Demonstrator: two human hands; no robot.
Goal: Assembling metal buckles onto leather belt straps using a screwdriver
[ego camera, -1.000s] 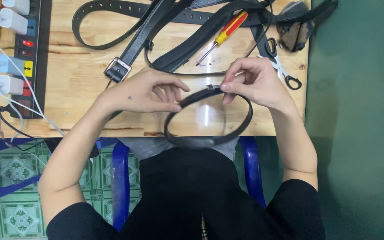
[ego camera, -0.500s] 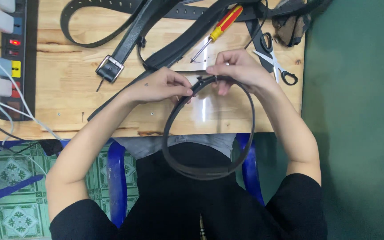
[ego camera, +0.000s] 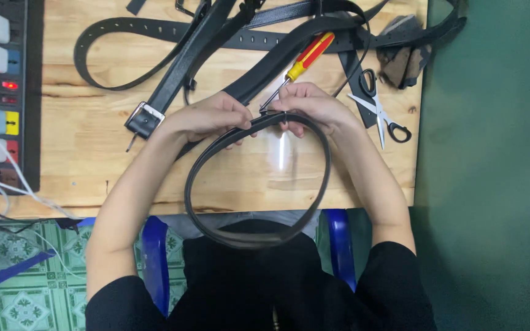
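**Belt loop wider, hands closer over the table**

Widened since a second ago: black belt loop (ego camera: 259, 184), now hanging past the wooden table (ego camera: 93, 159) edge toward the lap. Far left, a black power strip (ego camera: 16, 92) with white plugs. Next, a silver-buckled belt (ego camera: 145, 119) lying flat. Left hand (ego camera: 207, 116) pinching the loop's top, fingers closed on the strap. Just beside it, right hand (ego camera: 314, 107) gripping the same strap, fingers curled shut. Behind, a red-and-yellow screwdriver (ego camera: 305, 58); farther right, scissors (ego camera: 378, 107)
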